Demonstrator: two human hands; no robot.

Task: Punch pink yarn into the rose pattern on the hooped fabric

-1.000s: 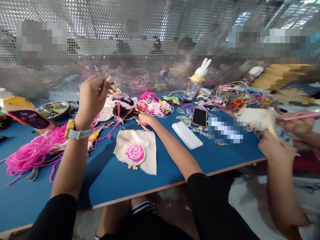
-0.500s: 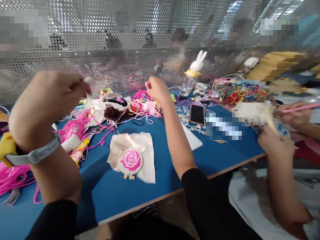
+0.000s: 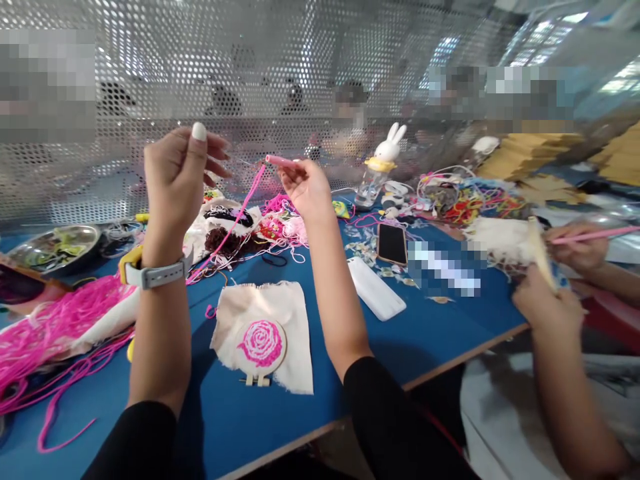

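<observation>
Your left hand (image 3: 176, 175) is raised over the table's far left part with fingers pinched together, though what they pinch is too thin to make out, and at the far left edge a metal bowl (image 3: 53, 248) holds small scraps you cannot identify. Your right hand (image 3: 306, 189) grips a pink punch needle (image 3: 280, 161) above the far edge, its long axis nearly level and pointing left toward the other hand. Pink yarn (image 3: 235, 220) trails from it down to the table (image 3: 320, 393).
</observation>
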